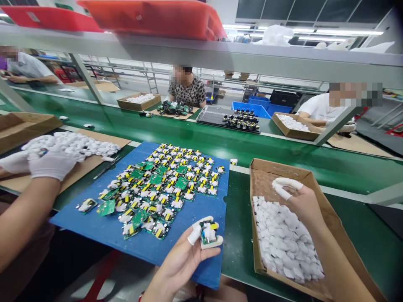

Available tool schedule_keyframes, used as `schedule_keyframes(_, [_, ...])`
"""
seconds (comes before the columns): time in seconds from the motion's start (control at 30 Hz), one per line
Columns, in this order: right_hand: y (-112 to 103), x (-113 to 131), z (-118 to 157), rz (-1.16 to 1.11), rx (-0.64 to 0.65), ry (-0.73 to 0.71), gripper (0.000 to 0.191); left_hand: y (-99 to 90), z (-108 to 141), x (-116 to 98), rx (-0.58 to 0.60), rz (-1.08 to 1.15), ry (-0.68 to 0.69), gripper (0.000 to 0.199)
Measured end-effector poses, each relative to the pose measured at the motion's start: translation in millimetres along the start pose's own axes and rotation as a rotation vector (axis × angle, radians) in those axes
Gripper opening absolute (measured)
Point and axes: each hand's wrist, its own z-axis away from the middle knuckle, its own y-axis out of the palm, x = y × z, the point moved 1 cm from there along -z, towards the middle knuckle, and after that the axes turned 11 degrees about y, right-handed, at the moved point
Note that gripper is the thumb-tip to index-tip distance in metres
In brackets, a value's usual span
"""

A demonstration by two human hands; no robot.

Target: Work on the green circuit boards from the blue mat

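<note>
My left hand [185, 256], with white finger cots on its fingertips, grips a small circuit board [208, 233] over the near right corner of a blue board [189, 209]. White wadding and a yellow strip show on the circuit board's upper face. Many similar circuit boards [163, 184] cover the blue board, several of them green side up. Above a cardboard tray [261, 165] on the right is my right hand [299, 197], thumb and fingertips curled together in a pinch. Whatever is between its tips cannot be made out. White pads [283, 239] fill the tray's nearer part.
At left, a co-worker's gloved hands [52, 163] are beside white pieces on cardboard [88, 144]. Tweezers [105, 168] lie near the blue board. A green conveyor belt [189, 136] runs behind. Overhead is a shelf [252, 52] with red bins [151, 19]. Other people sit opposite.
</note>
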Motion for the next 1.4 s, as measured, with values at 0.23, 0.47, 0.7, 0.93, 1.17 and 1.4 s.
schedule_keyframes(0.23, [57.9,31.2,90.6,-0.122,0.329,-0.432,0.029,10.2,12.1,-3.0,-0.002,-0.003,0.070,0.042])
schedule_keyframes(0.47, [92.0,40.5,134.7,-0.417,0.549,-0.504,0.039,11.2,18.0,1.1,-0.062,-0.032,0.049,0.042])
schedule_keyframes(0.7, [97.7,41.9,141.5,-0.317,0.513,-0.475,0.036,18.4,21.5,-5.6,0.058,-0.069,0.064,0.044])
schedule_keyframes(0.93, [108.1,50.5,154.0,-0.347,0.235,-0.632,0.019,9.6,27.8,4.9,0.052,-0.082,-0.031,0.033])
schedule_keyframes(1.17, [108.6,47.2,163.8,-0.326,0.085,-0.775,0.024,12.9,34.3,10.7,0.098,-0.029,-0.067,0.031])
schedule_keyframes(1.4, [104.7,28.9,172.9,-0.401,0.189,-0.855,0.029,16.6,38.2,0.1,0.232,-0.089,-0.002,0.042])
